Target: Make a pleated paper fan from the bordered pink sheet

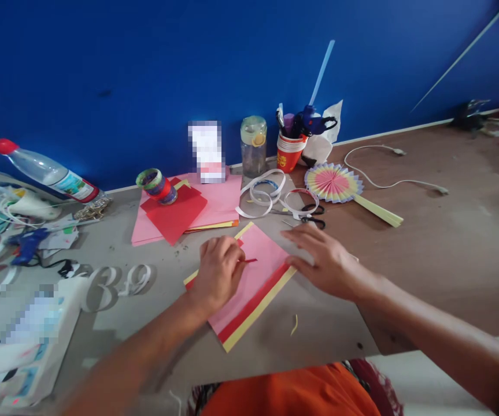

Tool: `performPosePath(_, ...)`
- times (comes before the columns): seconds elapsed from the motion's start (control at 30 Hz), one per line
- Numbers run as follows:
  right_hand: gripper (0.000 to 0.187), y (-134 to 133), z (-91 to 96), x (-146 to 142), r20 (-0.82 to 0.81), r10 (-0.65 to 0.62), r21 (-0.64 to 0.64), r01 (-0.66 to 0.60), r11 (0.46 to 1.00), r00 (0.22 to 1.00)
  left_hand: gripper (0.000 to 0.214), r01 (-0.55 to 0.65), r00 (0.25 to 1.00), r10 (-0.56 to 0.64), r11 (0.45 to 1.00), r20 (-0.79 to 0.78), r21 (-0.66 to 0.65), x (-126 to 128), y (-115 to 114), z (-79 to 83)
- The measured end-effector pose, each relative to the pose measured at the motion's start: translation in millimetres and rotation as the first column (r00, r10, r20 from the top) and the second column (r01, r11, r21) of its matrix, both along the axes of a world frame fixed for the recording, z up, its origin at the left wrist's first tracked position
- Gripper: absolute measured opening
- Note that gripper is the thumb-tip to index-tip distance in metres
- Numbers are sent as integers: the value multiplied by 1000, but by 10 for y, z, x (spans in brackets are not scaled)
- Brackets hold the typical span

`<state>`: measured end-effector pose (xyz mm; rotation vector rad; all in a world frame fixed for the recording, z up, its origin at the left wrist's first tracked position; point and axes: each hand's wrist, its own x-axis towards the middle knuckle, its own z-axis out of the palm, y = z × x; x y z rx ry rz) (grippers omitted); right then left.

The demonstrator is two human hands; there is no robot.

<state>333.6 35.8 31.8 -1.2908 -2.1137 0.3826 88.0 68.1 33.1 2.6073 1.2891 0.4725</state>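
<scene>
A stack of paper sheets, pink [260, 263] on top of red and yellow, lies in front of me on the table. My left hand [218, 273] is closed in a pinch on a thin red strip [248, 261] over the pink sheet. My right hand [318, 258] lies flat with fingers stretched out, pressing on the stack's right edge. Scissors [312, 214] lie just beyond my right hand.
Behind the stack lie more pink and red sheets [188, 211], tape rolls [158, 185], white paper rings [261, 193], a folded paper fan [334, 182], a jar [253, 144] and a red cup of tools [290, 149]. A bottle [47, 171], glue gun [28, 244] and clutter fill the left. A white cable [388, 184] lies at right.
</scene>
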Motion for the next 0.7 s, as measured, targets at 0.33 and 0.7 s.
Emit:
performPosePath(0.33, 17, 12, 11, -481, -80, 226, -46, -230, 972, 971, 29, 53, 971, -46, 998, 235, -24, -122, -445, -76)
performPosePath(0.7, 13, 25, -189, -186, -61, 298, -197, -304, 932, 953, 69, 316, 900, -354, 932, -255, -177, -505, -699, -348)
